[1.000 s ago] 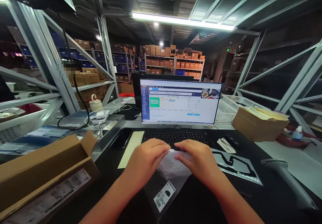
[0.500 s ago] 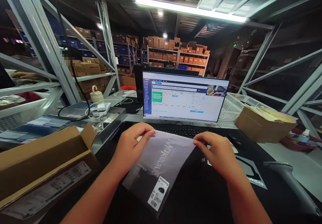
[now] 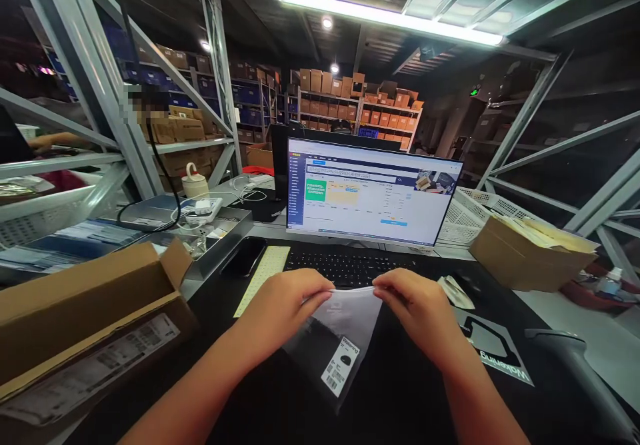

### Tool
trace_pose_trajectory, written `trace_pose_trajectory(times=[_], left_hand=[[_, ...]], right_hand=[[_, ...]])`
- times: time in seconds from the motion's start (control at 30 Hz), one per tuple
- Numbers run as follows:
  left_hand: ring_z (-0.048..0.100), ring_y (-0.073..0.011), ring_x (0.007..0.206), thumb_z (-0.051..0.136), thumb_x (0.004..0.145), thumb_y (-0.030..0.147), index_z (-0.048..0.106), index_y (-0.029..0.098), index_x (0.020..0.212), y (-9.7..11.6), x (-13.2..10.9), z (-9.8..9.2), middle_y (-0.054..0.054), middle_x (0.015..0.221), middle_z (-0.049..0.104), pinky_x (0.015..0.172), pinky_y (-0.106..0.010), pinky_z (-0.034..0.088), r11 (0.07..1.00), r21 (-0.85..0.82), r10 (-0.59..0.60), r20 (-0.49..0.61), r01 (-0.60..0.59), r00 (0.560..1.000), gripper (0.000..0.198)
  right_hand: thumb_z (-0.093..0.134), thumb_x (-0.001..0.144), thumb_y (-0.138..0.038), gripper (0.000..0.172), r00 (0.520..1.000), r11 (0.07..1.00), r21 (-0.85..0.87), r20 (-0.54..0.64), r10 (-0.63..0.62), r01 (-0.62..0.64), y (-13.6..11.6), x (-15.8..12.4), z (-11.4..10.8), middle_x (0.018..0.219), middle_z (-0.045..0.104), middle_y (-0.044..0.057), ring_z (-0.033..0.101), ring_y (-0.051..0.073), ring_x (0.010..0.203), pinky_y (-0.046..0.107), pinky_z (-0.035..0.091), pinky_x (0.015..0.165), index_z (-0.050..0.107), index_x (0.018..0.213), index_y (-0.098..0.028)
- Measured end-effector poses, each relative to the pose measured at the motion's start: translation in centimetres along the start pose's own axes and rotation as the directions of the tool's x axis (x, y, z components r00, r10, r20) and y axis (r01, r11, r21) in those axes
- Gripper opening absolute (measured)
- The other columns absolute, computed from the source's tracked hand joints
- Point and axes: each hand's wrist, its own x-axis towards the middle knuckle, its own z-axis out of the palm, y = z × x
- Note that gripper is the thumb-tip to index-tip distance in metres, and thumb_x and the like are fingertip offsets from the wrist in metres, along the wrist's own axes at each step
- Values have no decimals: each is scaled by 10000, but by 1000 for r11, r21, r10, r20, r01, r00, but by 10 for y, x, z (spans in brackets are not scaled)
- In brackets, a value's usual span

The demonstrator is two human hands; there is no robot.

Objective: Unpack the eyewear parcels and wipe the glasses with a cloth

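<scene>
Between my two hands hangs a translucent plastic zip bag [image 3: 345, 322], gripped along its upper edge. My left hand [image 3: 290, 302] pinches that edge on one side, and my right hand [image 3: 413, 302] pinches it on the other, a short gap apart. Something dark shows through the lower part of the bag; its kind I cannot make out. A white product label [image 3: 341, 366] with a black picture, print and a barcode sits near the bag's bottom. Just beyond the hands lies a black keyboard [image 3: 340, 264].
An open cardboard box [image 3: 90, 312] stands at the left, near a phone [image 3: 245, 258] and a yellowish strip [image 3: 265, 275]. Behind the keyboard is a monitor [image 3: 370, 192]. At the right lie a printed sheet [image 3: 500, 352], a handheld scanner [image 3: 575, 365] and a carton of envelopes [image 3: 530, 252].
My hands have come closer together along the bag's edge and moved lower. The bag's top now droops less wide, uncovering the keyboard and the yellowish strip.
</scene>
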Motion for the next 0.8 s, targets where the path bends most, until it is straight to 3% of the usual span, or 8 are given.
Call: trace_pose_trajectory(times=[0.1, 0.17, 0.3, 0.43, 0.57, 0.7, 0.8], left_hand=[[675, -198, 838, 552, 940, 315, 734, 238, 869, 1, 3, 3, -3, 890, 750, 726, -282, 455, 998, 20, -67, -5, 67, 998, 211], [666, -199, 809, 594, 911, 313, 732, 232, 826, 0, 5, 7, -4, 853, 748, 700, -279, 435, 991, 10, -134, 1, 134, 991, 181], [641, -187, 736, 690, 825, 349, 721, 225, 763, -5, 8, 16, 8, 762, 726, 637, -265, 401, 965, -116, -233, 47, 237, 971, 143], [602, -168, 655, 744, 746, 368, 699, 198, 720, -10, 10, 23, 15, 675, 682, 566, -245, 377, 938, -217, -259, 87, 272, 962, 177], [589, -157, 618, 644, 835, 413, 691, 186, 706, -13, 14, 24, 12, 649, 667, 548, -242, 395, 941, -237, -221, 107, 241, 969, 265], [612, -192, 760, 571, 901, 329, 702, 184, 802, -6, 12, 24, -29, 805, 706, 660, -287, 395, 965, -138, -237, -78, 225, 968, 219], [608, -199, 808, 556, 925, 294, 691, 193, 833, 5, 6, 25, -31, 856, 703, 703, -306, 383, 979, -72, -200, -175, 190, 964, 192]], right_hand=[[578, 964, -191, 156, 981, 987, -155, -178, -76, 48, -8, 0, 7, 1065, 734, 65, 691, 208, 946, 325, 543, 788, 666, 1083, -239], [580, 957, -183, 198, 957, 955, -276, -228, -178, 111, -17, -1, 12, 1147, 711, 92, 657, 237, 1038, 358, 532, 839, 658, 1130, -238], [628, 909, -147, 101, 964, 889, -403, -53, -260, 217, -35, -5, 27, 899, 710, 57, 607, 219, 813, 351, 465, 666, 678, 947, -226], [670, 818, -44, 230, 974, 829, -517, 42, -223, 212, -39, -8, 43, 689, 596, 23, 498, 201, 681, 356, 361, 589, 581, 687, -211], [666, 833, -14, 239, 965, 874, -411, 147, -218, 260, -35, -8, 45, 728, 584, 20, 515, 201, 775, 341, 429, 695, 576, 703, -194], [599, 889, -24, 150, 961, 888, -384, 204, -185, 253, -42, -9, 49, 953, 661, 80, 571, 234, 914, 369, 481, 811, 651, 862, -162], [592, 908, -81, 97, 951, 916, -319, 262, -163, 245, -57, -4, 54, 1014, 673, 118, 618, 250, 910, 372, 516, 779, 672, 923, -133]])
